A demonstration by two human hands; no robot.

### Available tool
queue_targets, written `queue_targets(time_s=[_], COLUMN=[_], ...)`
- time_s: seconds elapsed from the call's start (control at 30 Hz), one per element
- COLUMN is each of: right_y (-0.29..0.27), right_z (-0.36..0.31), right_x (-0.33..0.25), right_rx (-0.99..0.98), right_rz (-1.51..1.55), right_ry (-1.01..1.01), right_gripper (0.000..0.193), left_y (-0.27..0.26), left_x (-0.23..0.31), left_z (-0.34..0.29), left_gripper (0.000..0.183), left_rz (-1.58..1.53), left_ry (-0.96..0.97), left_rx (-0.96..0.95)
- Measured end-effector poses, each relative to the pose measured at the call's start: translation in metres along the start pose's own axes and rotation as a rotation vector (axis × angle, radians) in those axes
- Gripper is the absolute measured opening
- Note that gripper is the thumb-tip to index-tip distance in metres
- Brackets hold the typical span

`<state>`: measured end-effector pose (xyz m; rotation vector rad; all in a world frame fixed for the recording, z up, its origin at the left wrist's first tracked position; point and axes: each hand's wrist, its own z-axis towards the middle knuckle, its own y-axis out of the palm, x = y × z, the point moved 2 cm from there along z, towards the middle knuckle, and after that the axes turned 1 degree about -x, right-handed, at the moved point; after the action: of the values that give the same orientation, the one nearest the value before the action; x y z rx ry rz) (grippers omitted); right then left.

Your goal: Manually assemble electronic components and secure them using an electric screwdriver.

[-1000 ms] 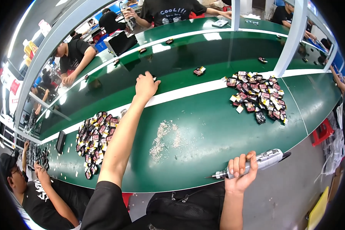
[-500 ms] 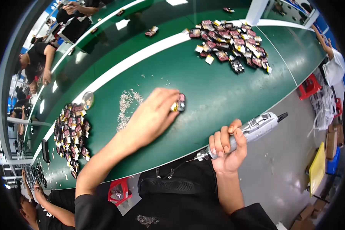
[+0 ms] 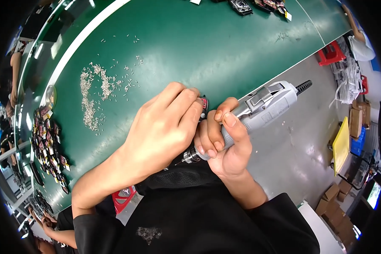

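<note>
The near edge of the green table [image 3: 169, 51] slants from far right down toward your hands; a wide stretch of green runs between the loose screws [image 3: 89, 101] on the left and the heap of parts [image 3: 273, 6] at the far right; grey floor [image 3: 279, 144] lies to the right past the edge; your left hand [image 3: 169, 120] pinches one small black part [image 3: 204, 108] by the table's near edge, its thumb hidden; your right hand [image 3: 228, 154] is wrapped round one grey power screwdriver [image 3: 269, 110], its bit pointing left; whether the right fingertips touch the part, you cannot tell from here; the part's reddish face and the mark on the screwdriver are too small to read; there are two heaps, the second heap [image 3: 48, 144] at left beside one round clear dish [image 3: 51, 97]; the screws are too many to count.
</note>
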<state>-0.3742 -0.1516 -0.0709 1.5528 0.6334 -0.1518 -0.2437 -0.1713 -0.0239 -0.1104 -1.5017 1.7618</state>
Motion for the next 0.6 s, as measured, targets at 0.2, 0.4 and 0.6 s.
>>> queue_targets(time_s=[0.2, 0.4, 0.6], right_y=[-0.003, -0.005, 0.009], right_z=[0.001, 0.002, 0.019], right_x=[0.003, -0.001, -0.055], right_rx=[0.016, -0.045, -0.329], right_rz=[-0.001, 0.008, -0.150], right_ry=[0.001, 0.020, -0.073], right_gripper=[0.012, 0.011, 0.025], left_y=[0.008, 0.008, 0.009], left_x=[0.003, 0.007, 0.008], left_z=[-0.008, -0.011, -0.019], left_gripper=[0.038, 0.041, 0.041], left_rz=[0.200, 0.226, 0.201], left_ry=[0.136, 0.097, 0.079], left_rx=[0.096, 0.062, 0.022])
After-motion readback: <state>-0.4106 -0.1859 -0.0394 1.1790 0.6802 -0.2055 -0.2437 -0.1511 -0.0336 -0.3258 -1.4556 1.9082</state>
